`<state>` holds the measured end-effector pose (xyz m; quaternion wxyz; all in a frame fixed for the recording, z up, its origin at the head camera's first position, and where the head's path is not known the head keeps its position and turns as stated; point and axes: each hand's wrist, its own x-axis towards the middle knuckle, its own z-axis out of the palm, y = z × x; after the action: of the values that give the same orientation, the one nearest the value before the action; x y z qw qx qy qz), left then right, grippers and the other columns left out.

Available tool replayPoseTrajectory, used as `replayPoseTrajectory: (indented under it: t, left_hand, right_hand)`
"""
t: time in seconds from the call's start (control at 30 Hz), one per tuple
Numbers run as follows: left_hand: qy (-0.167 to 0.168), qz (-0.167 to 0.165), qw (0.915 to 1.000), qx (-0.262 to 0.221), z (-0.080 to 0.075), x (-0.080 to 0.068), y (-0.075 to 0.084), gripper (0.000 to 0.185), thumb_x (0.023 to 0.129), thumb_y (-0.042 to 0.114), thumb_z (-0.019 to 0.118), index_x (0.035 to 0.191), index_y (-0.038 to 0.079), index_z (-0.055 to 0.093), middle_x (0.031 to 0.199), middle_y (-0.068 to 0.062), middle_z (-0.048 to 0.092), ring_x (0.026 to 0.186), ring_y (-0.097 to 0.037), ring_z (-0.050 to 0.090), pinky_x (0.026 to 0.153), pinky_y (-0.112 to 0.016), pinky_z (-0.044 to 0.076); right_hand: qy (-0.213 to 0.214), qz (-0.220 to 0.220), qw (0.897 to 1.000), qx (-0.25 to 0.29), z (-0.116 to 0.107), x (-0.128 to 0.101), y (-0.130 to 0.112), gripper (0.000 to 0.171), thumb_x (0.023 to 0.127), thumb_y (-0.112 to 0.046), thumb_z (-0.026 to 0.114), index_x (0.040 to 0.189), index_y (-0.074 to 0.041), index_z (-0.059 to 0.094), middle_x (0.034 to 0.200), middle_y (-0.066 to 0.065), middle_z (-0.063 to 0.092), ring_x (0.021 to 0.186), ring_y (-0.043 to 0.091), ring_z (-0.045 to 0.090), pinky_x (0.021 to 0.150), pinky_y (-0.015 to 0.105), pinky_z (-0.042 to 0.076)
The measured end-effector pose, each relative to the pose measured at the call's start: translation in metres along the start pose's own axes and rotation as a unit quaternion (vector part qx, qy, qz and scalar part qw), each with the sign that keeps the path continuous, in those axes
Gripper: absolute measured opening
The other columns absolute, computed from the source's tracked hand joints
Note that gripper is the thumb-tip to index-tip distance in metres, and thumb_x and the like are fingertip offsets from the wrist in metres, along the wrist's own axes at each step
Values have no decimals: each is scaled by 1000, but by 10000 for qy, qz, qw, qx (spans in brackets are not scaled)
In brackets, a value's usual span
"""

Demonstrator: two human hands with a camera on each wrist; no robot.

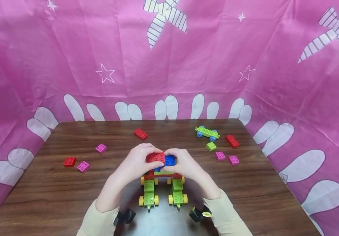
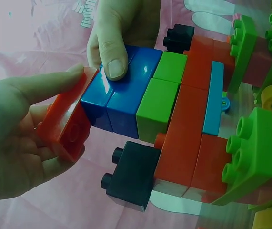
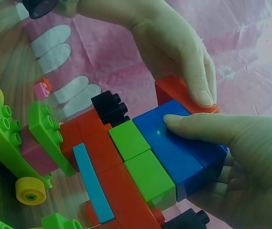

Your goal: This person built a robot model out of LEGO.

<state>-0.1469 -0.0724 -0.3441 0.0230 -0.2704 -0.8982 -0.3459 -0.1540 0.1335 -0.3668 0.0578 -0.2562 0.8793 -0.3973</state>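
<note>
My left hand (image 1: 137, 160) grips a red brick (image 2: 69, 119) between thumb and fingers. In the left wrist view this brick sits, tilted, against the upper end of two stacked blue bricks (image 2: 121, 95); whether it is joined cannot be told. My right hand (image 3: 240, 167) holds the blue bricks, thumb across their side. Below them the build continues with green bricks (image 3: 138, 152), red bricks (image 2: 188, 138), a thin light-blue piece (image 2: 214, 100) and black bricks (image 2: 133, 176) sticking out at both sides. Its base has two green wheeled bases (image 1: 149, 196) with yellow wheels.
On the brown table (image 1: 104, 183) lie loose pink bricks (image 1: 83, 166), red bricks (image 1: 141, 133) and a small green brick (image 1: 211, 146). A green wheeled base with blue wheels (image 1: 207, 132) stands at the back right. Pink cloth (image 1: 169, 65) hangs behind the table.
</note>
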Motion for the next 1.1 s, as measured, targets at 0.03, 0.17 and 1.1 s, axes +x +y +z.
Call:
replayPoseTrajectory:
  t: [0.03, 0.17, 1.1]
  left_hand:
    - [-9, -12, 10000, -3, 0, 0, 0, 33, 81, 28, 80, 110, 14, 72, 101, 1, 67, 92, -14, 57, 75, -28, 53]
    - [-20, -15, 10000, 36, 0, -1, 1, 34, 81, 28, 80, 111, 13, 72, 100, 0, 66, 90, -14, 57, 75, -27, 53]
    - [1, -6, 9995, 301, 1, -2, 4, 35, 81, 29, 80, 112, 13, 72, 98, 1, 65, 90, -14, 55, 73, -26, 53]
  right_hand:
    - [2, 5, 10000, 6, 0, 0, 0, 40, 82, -24, 79, 115, -6, 66, 110, 9, 70, 98, 22, 63, 84, 33, 57]
    - [8, 2, 10000, 16, 0, 0, 0, 39, 82, -24, 79, 114, -6, 66, 109, 9, 70, 98, 22, 63, 84, 32, 57]
    - [57, -22, 10000, 47, 2, 1, 2, 41, 81, -23, 80, 117, -6, 67, 111, 10, 70, 99, 23, 63, 84, 31, 56]
